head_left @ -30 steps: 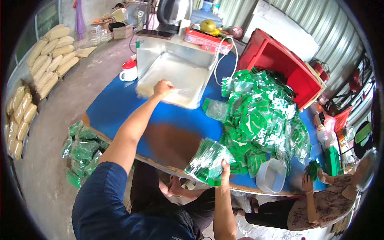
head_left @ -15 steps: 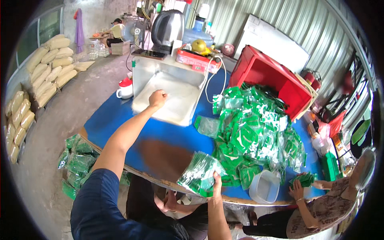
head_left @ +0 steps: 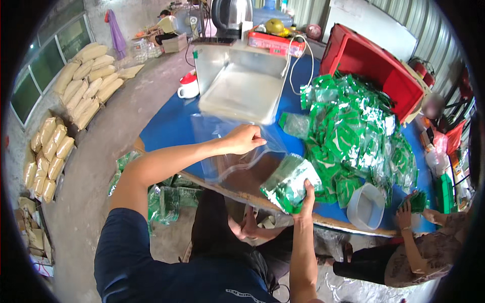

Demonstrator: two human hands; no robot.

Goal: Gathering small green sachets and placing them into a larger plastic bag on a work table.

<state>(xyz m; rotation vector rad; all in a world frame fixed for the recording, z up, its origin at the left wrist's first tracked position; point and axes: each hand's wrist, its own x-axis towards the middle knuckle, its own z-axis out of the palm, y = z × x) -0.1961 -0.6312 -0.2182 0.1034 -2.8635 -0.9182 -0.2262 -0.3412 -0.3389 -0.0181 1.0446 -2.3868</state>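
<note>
A large clear plastic bag (head_left: 211, 164) hangs over the table's near-left part, its top edge reaching the stack of clear bags (head_left: 242, 93) in the metal tray. My left hand (head_left: 245, 140) is closed in front of it and appears to grip its edge, though the fingertips are partly hidden. Lower right, my right hand (head_left: 305, 203) is wrapped round a fanned stack of green-and-clear packets (head_left: 292, 181), thumb on top, at the table's near edge. Just beyond that hand lies a big heap of similar green packets (head_left: 353, 131), with a single packet (head_left: 295, 124) at its left side.
A red crate (head_left: 376, 70) lies tipped behind the heap. A clear plastic tub (head_left: 366, 206) stands at the near edge, beside a co-worker's hands (head_left: 404, 216) holding green packets. A red-lidded white mug (head_left: 188, 86) is left of the tray. Filled bags (head_left: 164, 204) lie on the floor.
My left hand has come back from the tray toward me, and a clear bag now spreads beneath it. My right hand still holds the packet stack. The view has shifted.
</note>
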